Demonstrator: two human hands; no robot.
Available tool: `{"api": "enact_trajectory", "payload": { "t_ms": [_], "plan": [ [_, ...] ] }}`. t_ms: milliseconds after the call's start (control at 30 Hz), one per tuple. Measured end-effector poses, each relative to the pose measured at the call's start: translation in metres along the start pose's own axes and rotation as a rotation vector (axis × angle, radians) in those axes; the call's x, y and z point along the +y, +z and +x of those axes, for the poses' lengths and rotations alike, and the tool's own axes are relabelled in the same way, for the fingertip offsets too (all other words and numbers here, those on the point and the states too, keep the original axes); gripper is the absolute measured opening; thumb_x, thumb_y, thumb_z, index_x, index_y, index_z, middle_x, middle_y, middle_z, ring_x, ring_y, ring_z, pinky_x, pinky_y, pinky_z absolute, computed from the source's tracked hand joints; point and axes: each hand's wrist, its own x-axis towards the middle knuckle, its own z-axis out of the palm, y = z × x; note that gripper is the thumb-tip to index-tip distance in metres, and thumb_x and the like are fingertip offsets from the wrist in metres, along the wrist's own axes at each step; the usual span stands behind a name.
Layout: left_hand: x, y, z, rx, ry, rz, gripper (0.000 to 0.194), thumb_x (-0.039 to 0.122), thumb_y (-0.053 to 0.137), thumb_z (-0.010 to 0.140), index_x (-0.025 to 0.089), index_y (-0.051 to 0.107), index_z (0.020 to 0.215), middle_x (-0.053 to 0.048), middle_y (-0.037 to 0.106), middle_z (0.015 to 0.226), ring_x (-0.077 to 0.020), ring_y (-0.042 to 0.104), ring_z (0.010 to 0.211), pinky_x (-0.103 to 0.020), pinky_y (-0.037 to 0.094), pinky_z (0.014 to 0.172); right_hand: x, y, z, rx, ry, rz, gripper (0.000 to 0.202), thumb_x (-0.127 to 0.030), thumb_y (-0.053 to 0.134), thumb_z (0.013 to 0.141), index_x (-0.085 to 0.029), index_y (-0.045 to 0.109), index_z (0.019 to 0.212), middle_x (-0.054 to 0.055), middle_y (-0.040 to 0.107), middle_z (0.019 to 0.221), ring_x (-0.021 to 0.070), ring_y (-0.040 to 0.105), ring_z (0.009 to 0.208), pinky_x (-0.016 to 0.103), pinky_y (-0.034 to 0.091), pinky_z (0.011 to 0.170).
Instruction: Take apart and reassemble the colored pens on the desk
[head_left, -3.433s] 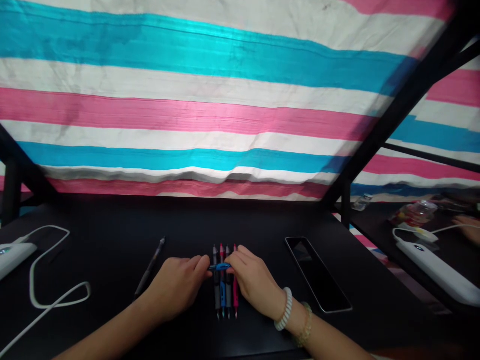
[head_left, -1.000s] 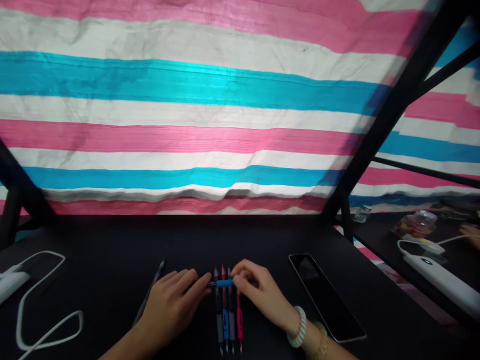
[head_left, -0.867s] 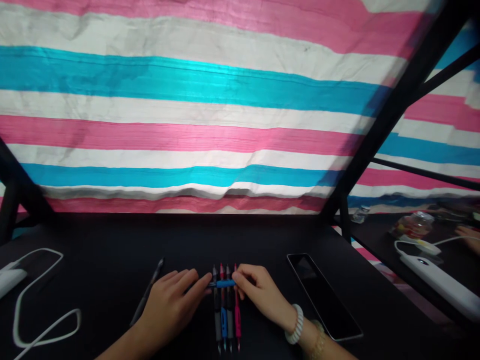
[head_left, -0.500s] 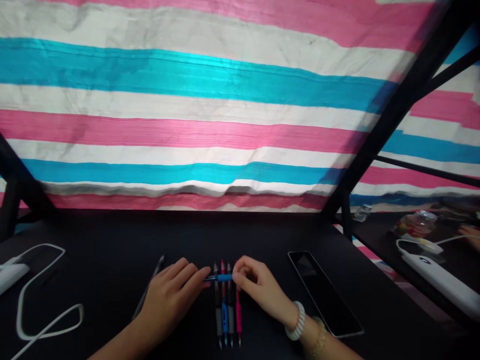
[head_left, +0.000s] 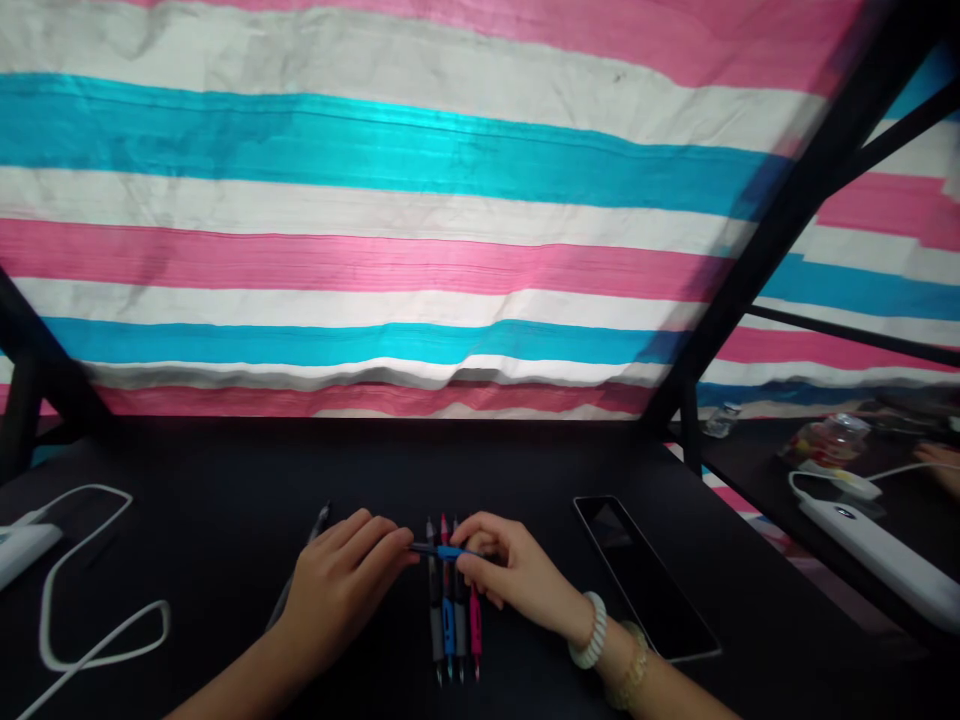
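**Blue pen (head_left: 448, 552) held crosswise between your left hand (head_left: 337, 580) and right hand (head_left: 525, 575)**

Nearest you, at the lower right of the frame, a pale bracelet (head_left: 628, 668) and a white coiled band (head_left: 591, 632) circle your right wrist. At the lower centre, four pens lie side by side on the black table (head_left: 210, 480), silvery tips toward the bottom edge: a grey pen (head_left: 436, 638), a blue-gripped pen (head_left: 448, 622), a second grey pen (head_left: 461, 632) and a pink pen (head_left: 475, 622).

The blue pen lies level across the upper part of that row; you cannot tell whether it touches them. Your left fingertips are closed on its dark end, the other fingers close together. Your right thumb and forefinger are pinched on its blue end, the remaining fingers loosely curled.

A dark pen (head_left: 321, 521) slants partly behind your left hand. Beside your right forearm lies a black phone (head_left: 646, 580); at the lower left, a white cable (head_left: 49, 600) runs from a white device (head_left: 26, 552).

Farther off at the right edge, a second table carries a white power bank (head_left: 877, 555), a clear jar (head_left: 832, 440) and another person's hand (head_left: 939, 460). A striped sheet (head_left: 375, 265) fills the upper frame.
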Motion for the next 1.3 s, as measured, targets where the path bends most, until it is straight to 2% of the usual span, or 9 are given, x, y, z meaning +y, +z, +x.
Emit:
{"api": "enact_trajectory", "payload": {
  "t_ms": [100, 267, 533, 733, 900, 1100, 1300],
  "plan": [
    [0.003, 0.0, 0.004, -0.008, -0.006, -0.072, 0.015, 0.014, 0.059, 0.089, 0.018, 0.059, 0.104, -0.003, 0.067, 0.088, -0.0158, 0.057, 0.075, -0.027, 0.045, 0.07, -0.001, 0.0, 0.0, -0.004, -0.008, -0.028, 0.02, -0.034, 0.062, 0.084, -0.015, 0.064, 0.091, -0.002, 0.058, 0.064, 0.0065, 0.046, 0.045, 0.017, 0.036, 0.039],
    [-0.002, 0.0, 0.007, -0.074, -0.092, -0.205, 0.017, 0.006, 0.047, 0.092, 0.018, 0.056, 0.102, -0.006, 0.064, 0.095, -0.0177, 0.055, 0.083, -0.032, 0.045, 0.076, 0.0, -0.005, 0.001, 0.105, -0.032, 0.015, 0.021, -0.036, 0.062, 0.083, -0.015, 0.062, 0.087, -0.003, 0.056, 0.063, 0.0072, 0.044, 0.047, 0.018, 0.033, 0.042],
    [-0.011, -0.002, 0.004, -0.104, -0.31, -0.317, 0.011, 0.018, 0.051, 0.092, 0.021, 0.058, 0.1, -0.005, 0.064, 0.092, -0.0205, 0.058, 0.088, -0.035, 0.048, 0.077, 0.008, -0.01, 0.005, 0.202, 0.034, 0.074, 0.014, -0.03, 0.06, 0.078, -0.016, 0.061, 0.081, -0.003, 0.052, 0.061, 0.0081, 0.042, 0.049, 0.019, 0.031, 0.042],
    [-0.011, -0.005, 0.007, -0.144, -0.506, -0.441, 0.01, 0.026, 0.052, 0.091, 0.021, 0.06, 0.095, -0.004, 0.066, 0.091, -0.0201, 0.062, 0.086, -0.036, 0.05, 0.077, 0.007, -0.012, 0.007, 0.235, 0.094, 0.212, 0.013, -0.03, 0.057, 0.073, -0.017, 0.058, 0.075, -0.007, 0.043, 0.054, 0.0063, 0.033, 0.045, 0.019, 0.023, 0.041],
    [-0.014, -0.004, 0.009, -0.109, -0.612, -0.704, 0.011, 0.028, 0.056, 0.09, 0.02, 0.059, 0.097, -0.005, 0.068, 0.092, -0.0199, 0.065, 0.09, -0.035, 0.051, 0.082, 0.005, -0.013, 0.005, 0.273, 0.065, 0.233, 0.016, -0.032, 0.059, 0.075, -0.017, 0.059, 0.077, -0.005, 0.046, 0.058, 0.0076, 0.036, 0.048, 0.02, 0.025, 0.043],
    [-0.016, -0.005, 0.012, -0.143, -0.764, -1.07, 0.023, 0.031, 0.061, 0.088, 0.019, 0.056, 0.106, -0.007, 0.07, 0.093, -0.0189, 0.068, 0.078, -0.035, 0.053, 0.077, 0.002, -0.014, 0.004, 0.326, 0.014, 0.229, 0.017, -0.033, 0.06, 0.076, -0.016, 0.06, 0.077, -0.005, 0.045, 0.059, 0.0081, 0.035, 0.049, 0.021, 0.025, 0.045],
    [-0.014, -0.007, 0.016, -0.145, -0.816, -1.159, 0.022, 0.033, 0.065, 0.083, 0.019, 0.061, 0.1, -0.007, 0.071, 0.091, -0.02, 0.068, 0.077, -0.036, 0.053, 0.076, 0.0, -0.014, 0.003, 0.355, -0.026, 0.229, 0.017, -0.033, 0.06, 0.076, -0.016, 0.06, 0.077, -0.005, 0.044, 0.059, 0.0088, 0.036, 0.05, 0.023, 0.027, 0.046]
  ]
}}
